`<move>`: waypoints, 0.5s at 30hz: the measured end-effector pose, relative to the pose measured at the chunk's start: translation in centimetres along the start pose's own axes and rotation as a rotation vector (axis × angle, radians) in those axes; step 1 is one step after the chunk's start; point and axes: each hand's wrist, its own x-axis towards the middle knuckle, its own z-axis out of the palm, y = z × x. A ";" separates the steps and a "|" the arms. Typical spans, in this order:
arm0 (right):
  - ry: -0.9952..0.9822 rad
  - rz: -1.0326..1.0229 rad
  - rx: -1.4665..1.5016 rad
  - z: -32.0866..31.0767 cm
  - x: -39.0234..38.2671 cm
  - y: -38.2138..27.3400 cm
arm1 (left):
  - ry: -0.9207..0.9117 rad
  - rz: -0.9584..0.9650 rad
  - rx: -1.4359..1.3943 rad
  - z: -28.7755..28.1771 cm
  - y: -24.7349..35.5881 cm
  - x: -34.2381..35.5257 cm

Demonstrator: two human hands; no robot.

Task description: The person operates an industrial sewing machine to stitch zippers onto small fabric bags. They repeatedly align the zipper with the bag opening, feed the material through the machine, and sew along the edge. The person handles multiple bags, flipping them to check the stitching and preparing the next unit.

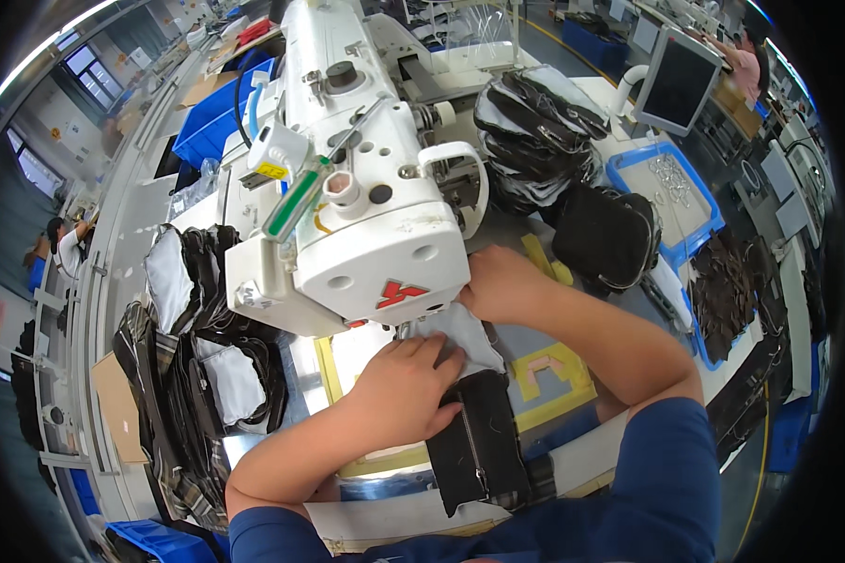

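Observation:
A white sewing machine head (376, 225) stands in front of me and hides its needle area from above. My left hand (404, 383) lies on a grey-white lining (479, 349) just under the machine head, its fingers stretched out and apart. Its thumb rests by the top of a black fabric piece with a zipper (479, 441), which hangs toward me from the lining. My right hand (498, 284) reaches in at the right side of the machine head, close to the lining's far part. The machine head covers its fingertips, so what they hold is hidden.
Black-and-white sewn pieces (239, 380) are heaped on the left. Behind my right hand rise a stack of black pouches (540, 141) and a black case (606, 235). Further right are a blue tray of metal parts (662, 188), dark strips (723, 291) and a monitor (678, 80). Two people work farther off.

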 end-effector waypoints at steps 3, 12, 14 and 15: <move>0.043 -0.024 -0.002 0.6 -0.3 0.5 | 0.015 -0.002 0.003 0.2 0.0 0.1; 0.136 -0.012 0.070 1.3 -0.5 0.6 | 0.054 -0.052 -0.022 0.5 0.8 0.5; 0.160 -0.013 0.060 1.3 -1.0 1.3 | 0.069 -0.049 -0.008 0.7 1.1 0.8; 0.181 -0.028 0.034 1.6 -1.4 2.1 | 0.123 -0.032 -0.058 0.8 1.4 1.0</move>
